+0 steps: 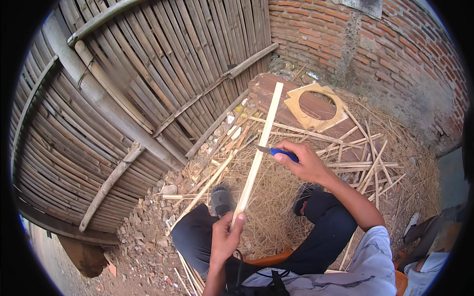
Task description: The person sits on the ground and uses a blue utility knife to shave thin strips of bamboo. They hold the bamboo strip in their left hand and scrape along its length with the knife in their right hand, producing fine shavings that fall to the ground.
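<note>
My left hand (226,236) is closed around the lower end of a long pale strip of split bamboo (260,148), which slants up and away from me with its far end in the air. In my right hand (306,162) is a utility knife (285,154) with a blue handle. Its dark blade lies across the strip near the middle, seemingly touching it. Both hands are over the straw-littered ground between my knees.
A brown board (269,93) lies ahead, bearing a square wooden frame (295,106) with a round hole. Loose bamboo strips (368,165) are scattered at right. A bamboo fence (163,64) stands left, a brick wall (316,29) behind. Another person's leg (419,232) shows at right.
</note>
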{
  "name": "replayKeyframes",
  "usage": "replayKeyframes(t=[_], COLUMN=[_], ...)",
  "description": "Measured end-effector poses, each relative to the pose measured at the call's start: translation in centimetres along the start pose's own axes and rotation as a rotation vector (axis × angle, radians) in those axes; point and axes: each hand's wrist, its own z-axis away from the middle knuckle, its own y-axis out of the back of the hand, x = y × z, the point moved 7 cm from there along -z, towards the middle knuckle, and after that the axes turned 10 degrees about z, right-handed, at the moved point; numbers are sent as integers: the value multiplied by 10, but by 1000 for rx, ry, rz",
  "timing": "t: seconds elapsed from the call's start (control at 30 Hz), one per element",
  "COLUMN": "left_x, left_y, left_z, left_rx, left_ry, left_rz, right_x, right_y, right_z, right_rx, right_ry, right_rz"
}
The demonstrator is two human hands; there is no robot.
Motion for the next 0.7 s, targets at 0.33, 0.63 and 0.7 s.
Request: replayKeyframes(t=[0.33, 0.63, 0.7], left_x=[9, 36, 40], left_y=[-16, -12, -10], left_z=[2, 11, 13], left_rx=[-55, 107, 111], left_ry=[65, -162, -209], left_rz=[114, -203, -267], right_x=[-26, -53, -57], right_y=[1, 4, 4], right_z=[10, 23, 25], right_rx=[88, 191, 208], right_ry=[241, 319, 326], right_rz=[111, 271, 269])
